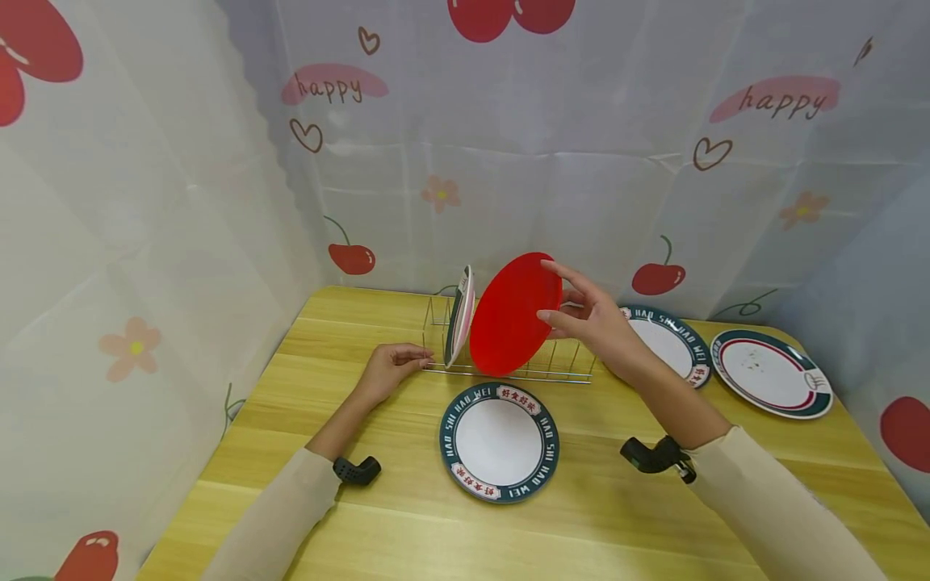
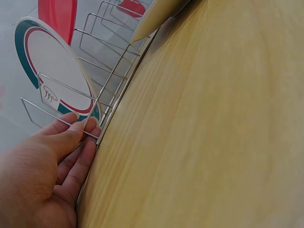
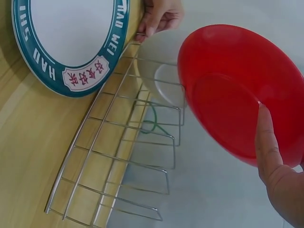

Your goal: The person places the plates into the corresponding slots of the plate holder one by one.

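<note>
My right hand holds a red plate by its right side, thumb on the face. The plate leans at a slant over the wire dish rack; whether its lower edge touches the wires I cannot tell. At the rack's left end, my left hand pinches the wire frame, as the left wrist view shows with its fingertips. A white plate with a green rim stands on edge in the rack, left of the red one. In the right wrist view the red plate shows its hollow side.
A round plate with green lettered rim lies flat before the rack. To the right lie another lettered plate, partly behind my right arm, and an oval plate. A patterned curtain hangs behind the wooden table.
</note>
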The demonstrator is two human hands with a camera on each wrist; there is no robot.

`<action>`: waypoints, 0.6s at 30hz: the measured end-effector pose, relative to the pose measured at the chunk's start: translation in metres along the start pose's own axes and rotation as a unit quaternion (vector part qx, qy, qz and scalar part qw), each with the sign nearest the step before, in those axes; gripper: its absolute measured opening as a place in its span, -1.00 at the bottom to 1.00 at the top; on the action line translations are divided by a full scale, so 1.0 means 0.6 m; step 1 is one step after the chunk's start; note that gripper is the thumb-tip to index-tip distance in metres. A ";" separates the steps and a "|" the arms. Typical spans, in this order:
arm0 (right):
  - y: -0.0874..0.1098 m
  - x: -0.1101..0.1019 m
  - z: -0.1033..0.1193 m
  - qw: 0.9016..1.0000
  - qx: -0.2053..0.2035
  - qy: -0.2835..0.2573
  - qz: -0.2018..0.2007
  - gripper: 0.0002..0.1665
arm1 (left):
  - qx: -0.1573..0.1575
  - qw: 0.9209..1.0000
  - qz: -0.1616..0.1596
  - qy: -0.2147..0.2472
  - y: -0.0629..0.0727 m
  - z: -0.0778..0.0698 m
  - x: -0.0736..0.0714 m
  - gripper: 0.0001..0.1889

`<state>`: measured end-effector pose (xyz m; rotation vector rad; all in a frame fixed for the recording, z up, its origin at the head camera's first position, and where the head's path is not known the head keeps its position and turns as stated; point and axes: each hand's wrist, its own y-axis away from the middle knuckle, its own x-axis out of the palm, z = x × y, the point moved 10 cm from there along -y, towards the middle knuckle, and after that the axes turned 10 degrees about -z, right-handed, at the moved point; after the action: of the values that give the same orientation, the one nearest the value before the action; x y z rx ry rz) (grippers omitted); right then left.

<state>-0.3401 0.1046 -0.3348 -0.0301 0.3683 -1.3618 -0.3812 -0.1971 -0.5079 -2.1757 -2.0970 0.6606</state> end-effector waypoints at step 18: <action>-0.051 0.043 0.009 0.999 -0.035 0.019 -0.001 -0.09 | -0.008 1.000 0.002 -0.002 0.001 0.001 0.000 -0.82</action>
<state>-0.3638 0.0724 -0.3287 -0.0629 0.4481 -1.3520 -0.3808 -0.1972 -0.5085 -2.1891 -2.1073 0.6507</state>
